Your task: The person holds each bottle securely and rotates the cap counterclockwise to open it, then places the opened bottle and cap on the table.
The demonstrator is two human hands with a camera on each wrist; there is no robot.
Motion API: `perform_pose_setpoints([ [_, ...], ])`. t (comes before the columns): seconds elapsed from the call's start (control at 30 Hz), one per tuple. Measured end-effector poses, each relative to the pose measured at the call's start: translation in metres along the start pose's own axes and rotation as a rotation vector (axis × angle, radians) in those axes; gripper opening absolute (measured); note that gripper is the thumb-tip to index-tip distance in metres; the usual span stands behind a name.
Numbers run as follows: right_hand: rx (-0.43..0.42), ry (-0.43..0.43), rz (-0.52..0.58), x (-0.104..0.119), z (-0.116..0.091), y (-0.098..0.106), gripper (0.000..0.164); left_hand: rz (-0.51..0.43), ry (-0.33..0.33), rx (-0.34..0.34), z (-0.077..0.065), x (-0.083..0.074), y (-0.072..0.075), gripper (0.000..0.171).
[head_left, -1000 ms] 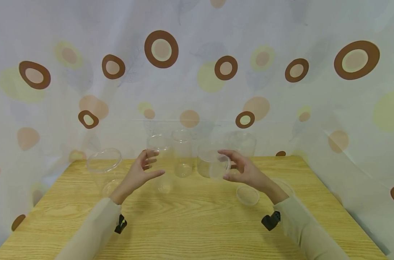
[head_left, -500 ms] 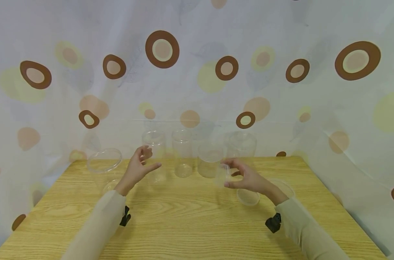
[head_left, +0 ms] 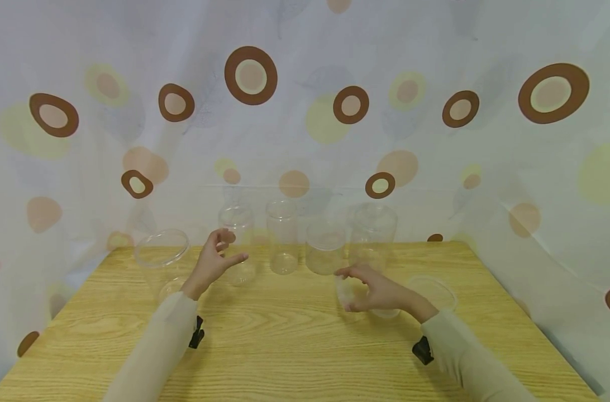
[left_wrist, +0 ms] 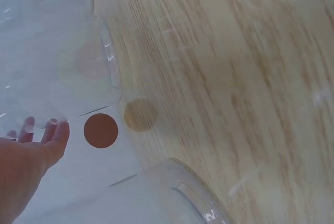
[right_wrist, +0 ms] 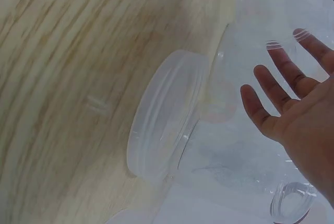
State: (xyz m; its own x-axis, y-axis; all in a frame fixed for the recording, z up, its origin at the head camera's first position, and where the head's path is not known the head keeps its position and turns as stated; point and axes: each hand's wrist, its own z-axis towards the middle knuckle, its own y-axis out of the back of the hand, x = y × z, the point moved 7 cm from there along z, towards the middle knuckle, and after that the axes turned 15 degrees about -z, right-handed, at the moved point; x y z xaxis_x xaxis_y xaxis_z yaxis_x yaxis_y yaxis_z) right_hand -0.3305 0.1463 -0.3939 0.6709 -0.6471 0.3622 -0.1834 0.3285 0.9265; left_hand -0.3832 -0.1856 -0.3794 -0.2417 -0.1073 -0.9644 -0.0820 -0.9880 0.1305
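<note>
My right hand [head_left: 377,290] pinches a clear round lid [head_left: 341,293] on edge between thumb and fingertips, low over the wood table [head_left: 285,346]. A second clear lid [head_left: 386,314] lies flat on the table, partly hidden under that hand; in the right wrist view a lid [right_wrist: 162,114] rests on the tabletop. Beside a tall clear jar [head_left: 242,271], my left hand [head_left: 209,265] has its thumb out and its fingers loosely bent. The jar stands upright. Whether the left fingertips touch its wall, I cannot tell. In the left wrist view that hand [left_wrist: 31,161] shows at the left.
Further clear containers stand along the back: a narrow jar [head_left: 283,245], a short one [head_left: 325,257] and a wide one [head_left: 374,234]. A wide-mouthed container [head_left: 159,268] is at the left. Beyond my right wrist lies a large lid [head_left: 448,290]. A patterned sheet [head_left: 305,139] hangs behind.
My left hand has set the tilted tall jar upright at the back and loosened its fingers. My right hand has come lower and nearer with the lid.
</note>
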Motion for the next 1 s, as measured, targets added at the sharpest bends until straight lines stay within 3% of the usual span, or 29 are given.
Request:
perform_pose_setpoints([
  [0.2,0.061,0.017,-0.06,0.001,0.001,-0.009,0.068,-0.027,0.002,-0.003,0.001,0.004,0.002,0.069],
  [0.8,0.11,0.052,-0.25,0.008,0.006,-0.024,0.061,-0.047,0.058,-0.001,0.001,0.007,0.005,0.081],
  [1.0,0.12,0.057,-0.325,0.009,0.006,-0.028,0.06,0.0,0.09,-0.012,0.002,0.008,0.006,0.087],
])
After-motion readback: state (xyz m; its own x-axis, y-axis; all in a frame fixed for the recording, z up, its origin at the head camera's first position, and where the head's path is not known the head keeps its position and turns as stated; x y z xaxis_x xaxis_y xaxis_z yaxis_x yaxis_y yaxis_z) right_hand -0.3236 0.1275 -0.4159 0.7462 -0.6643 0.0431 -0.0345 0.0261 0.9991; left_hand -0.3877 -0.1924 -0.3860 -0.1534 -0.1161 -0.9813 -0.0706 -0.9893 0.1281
